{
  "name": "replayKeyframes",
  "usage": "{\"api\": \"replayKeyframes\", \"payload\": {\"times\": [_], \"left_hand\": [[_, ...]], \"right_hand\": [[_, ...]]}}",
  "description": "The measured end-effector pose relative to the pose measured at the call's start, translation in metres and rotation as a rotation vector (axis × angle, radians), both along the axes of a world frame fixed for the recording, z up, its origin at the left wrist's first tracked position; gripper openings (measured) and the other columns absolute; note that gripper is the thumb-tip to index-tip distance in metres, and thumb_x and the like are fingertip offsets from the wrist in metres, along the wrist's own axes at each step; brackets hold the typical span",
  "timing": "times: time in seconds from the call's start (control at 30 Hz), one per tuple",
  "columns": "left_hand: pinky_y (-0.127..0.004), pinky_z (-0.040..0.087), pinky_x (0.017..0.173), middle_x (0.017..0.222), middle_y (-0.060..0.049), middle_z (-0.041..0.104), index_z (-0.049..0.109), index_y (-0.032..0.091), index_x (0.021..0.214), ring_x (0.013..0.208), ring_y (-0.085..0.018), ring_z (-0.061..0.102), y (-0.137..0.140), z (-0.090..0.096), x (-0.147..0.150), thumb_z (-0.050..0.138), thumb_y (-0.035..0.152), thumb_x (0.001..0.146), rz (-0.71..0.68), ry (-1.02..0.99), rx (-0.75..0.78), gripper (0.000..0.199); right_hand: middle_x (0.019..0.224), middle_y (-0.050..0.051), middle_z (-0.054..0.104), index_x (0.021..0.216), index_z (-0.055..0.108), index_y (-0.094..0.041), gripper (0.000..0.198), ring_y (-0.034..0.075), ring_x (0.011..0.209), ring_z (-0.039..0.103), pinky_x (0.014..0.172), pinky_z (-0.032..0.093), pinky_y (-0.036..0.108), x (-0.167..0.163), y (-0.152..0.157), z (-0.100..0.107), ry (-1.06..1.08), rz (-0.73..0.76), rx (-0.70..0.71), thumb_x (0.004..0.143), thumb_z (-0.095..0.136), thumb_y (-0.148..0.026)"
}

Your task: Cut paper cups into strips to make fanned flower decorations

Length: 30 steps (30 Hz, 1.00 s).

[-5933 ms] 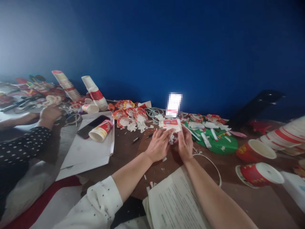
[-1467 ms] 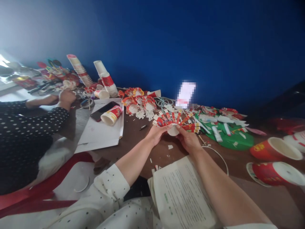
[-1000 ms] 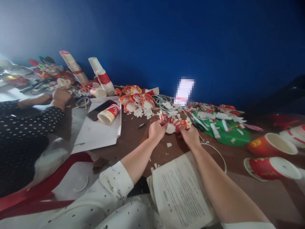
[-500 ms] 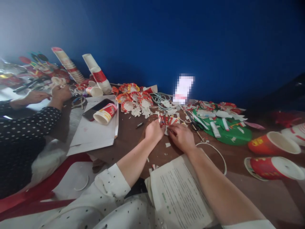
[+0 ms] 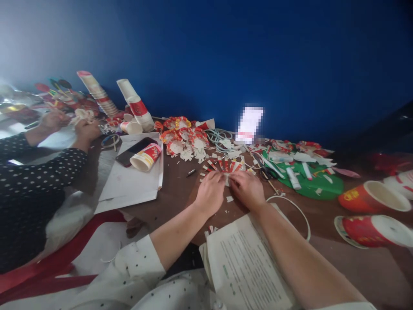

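Note:
A paper cup cut into red-and-white strips point(image 5: 227, 165) lies fanned out on the brown table in front of me. My left hand point(image 5: 211, 193) is closed on its near left side, its fingertips bent around the pale base. From the right, my right hand point(image 5: 248, 189) pinches the near edge with thumb and fingers. The two hands almost meet, and they cover the cup's near part. Small white paper scraps point(image 5: 229, 199) lie just below the fingers.
Several cut red-and-white cup pieces point(image 5: 185, 137) are heaped at the back. Scissors point(image 5: 267, 173) and a green sheet point(image 5: 322, 187) lie right. A phone and a paper cup point(image 5: 146, 157) rest on white paper point(image 5: 129, 185). A co-worker's hand point(image 5: 87, 130) is at left.
The strips now spread wider to the left and lie flatter. My left hand has turned over them. The co-worker's hands have shifted, and the whole view has moved slightly.

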<state>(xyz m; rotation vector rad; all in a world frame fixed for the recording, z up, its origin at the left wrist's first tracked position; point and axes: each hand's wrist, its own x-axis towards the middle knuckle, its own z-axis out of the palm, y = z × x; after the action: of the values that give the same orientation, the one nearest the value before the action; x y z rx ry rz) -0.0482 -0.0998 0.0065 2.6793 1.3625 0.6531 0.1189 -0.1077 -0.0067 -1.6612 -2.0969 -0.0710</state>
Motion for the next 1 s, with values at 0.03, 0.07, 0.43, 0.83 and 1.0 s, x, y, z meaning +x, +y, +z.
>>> {"api": "replayKeyframes", "payload": {"times": [0.03,0.07,0.43,0.83,1.0], "left_hand": [[-0.036,0.042,0.107,0.124,-0.013,0.065,0.063,0.012,0.122,0.123,-0.023,0.053,-0.001,-0.004,0.002,0.041,0.01,0.091,-0.018,0.06,-0.018,0.038],[-0.036,0.041,0.108,0.125,-0.014,0.064,0.063,0.01,0.122,0.124,-0.023,0.053,-0.002,-0.008,0.004,0.041,0.011,0.091,-0.032,0.109,-0.026,0.037],[-0.041,0.03,0.115,0.125,-0.013,0.066,0.069,0.011,0.111,0.124,-0.024,0.054,0.0,-0.014,0.005,0.041,0.016,0.094,-0.053,0.198,0.028,0.033],[-0.049,0.028,0.114,0.125,-0.013,0.066,0.069,0.012,0.116,0.123,-0.029,0.051,-0.004,-0.006,0.006,0.042,0.016,0.093,-0.013,0.184,-0.014,0.036],[-0.05,0.028,0.113,0.127,-0.01,0.066,0.07,0.016,0.113,0.127,-0.028,0.048,-0.004,-0.007,0.004,0.04,0.015,0.092,-0.009,0.153,-0.028,0.036]], "right_hand": [[0.103,0.004,0.075,0.095,0.076,-0.025,0.024,0.023,0.094,0.064,0.082,0.044,0.032,0.0,0.0,0.0,-0.002,0.013,-0.002,0.093,0.053,-0.029],[0.105,0.004,0.075,0.096,0.076,-0.025,0.024,0.023,0.095,0.064,0.083,0.044,0.033,0.001,0.0,0.0,-0.001,0.028,-0.003,0.094,0.053,-0.029],[0.107,0.012,0.074,0.115,0.073,-0.019,0.037,0.026,0.101,0.066,0.094,0.049,0.041,0.035,0.008,-0.002,0.324,-0.185,0.289,0.092,0.044,-0.022],[0.123,0.006,0.07,0.119,0.069,-0.025,0.03,0.025,0.119,0.058,0.1,0.035,0.043,0.002,-0.005,0.0,-0.029,0.083,-0.01,0.097,0.05,-0.032],[0.124,0.006,0.07,0.116,0.07,-0.026,0.028,0.023,0.115,0.059,0.101,0.03,0.042,0.001,-0.008,0.001,-0.099,0.068,-0.014,0.097,0.05,-0.031]]}}
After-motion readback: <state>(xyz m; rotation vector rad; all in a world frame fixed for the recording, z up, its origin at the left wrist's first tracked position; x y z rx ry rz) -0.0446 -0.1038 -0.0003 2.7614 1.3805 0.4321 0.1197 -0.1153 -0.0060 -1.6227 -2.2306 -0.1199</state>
